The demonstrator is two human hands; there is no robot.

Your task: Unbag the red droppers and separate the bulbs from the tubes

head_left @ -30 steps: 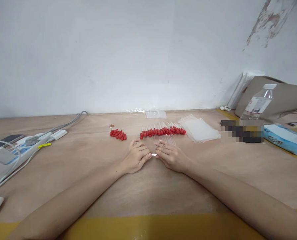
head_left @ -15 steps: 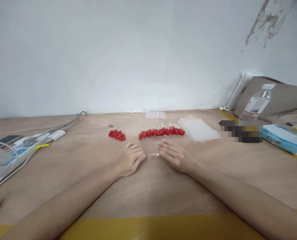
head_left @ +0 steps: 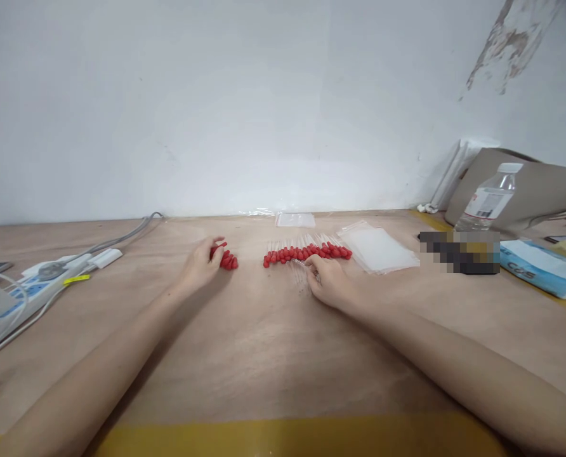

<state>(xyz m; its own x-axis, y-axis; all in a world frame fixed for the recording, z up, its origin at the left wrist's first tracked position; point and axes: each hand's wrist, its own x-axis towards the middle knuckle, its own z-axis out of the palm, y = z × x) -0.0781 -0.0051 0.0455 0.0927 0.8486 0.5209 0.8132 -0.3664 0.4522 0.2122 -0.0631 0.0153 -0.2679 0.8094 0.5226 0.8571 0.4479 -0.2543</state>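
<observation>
My left hand point(head_left: 201, 265) is at the left end of a small pile of loose red rubber bulbs point(head_left: 229, 261), thumb and fingers closed around a bulb there. Part of that pile is hidden behind the hand. To the right lies a row of droppers with red bulbs point(head_left: 295, 253), their clear tips pointing toward the wall. Just in front of the row, my right hand point(head_left: 329, 279) pinches at several thin clear tubes point(head_left: 300, 278) lying on the table. Its fingers hide the tubes' right part.
Clear plastic bags point(head_left: 381, 247) lie right of the droppers, and another flat bag point(head_left: 295, 219) is by the wall. A power strip point(head_left: 38, 289) with cables is at left. A water bottle point(head_left: 487, 200) and a blue tissue pack point(head_left: 544, 266) stand at right.
My left hand has moved left and away from me to the loose red bulbs. My right hand has shifted slightly forward, and its fingers have curled into a pinch at the tubes.
</observation>
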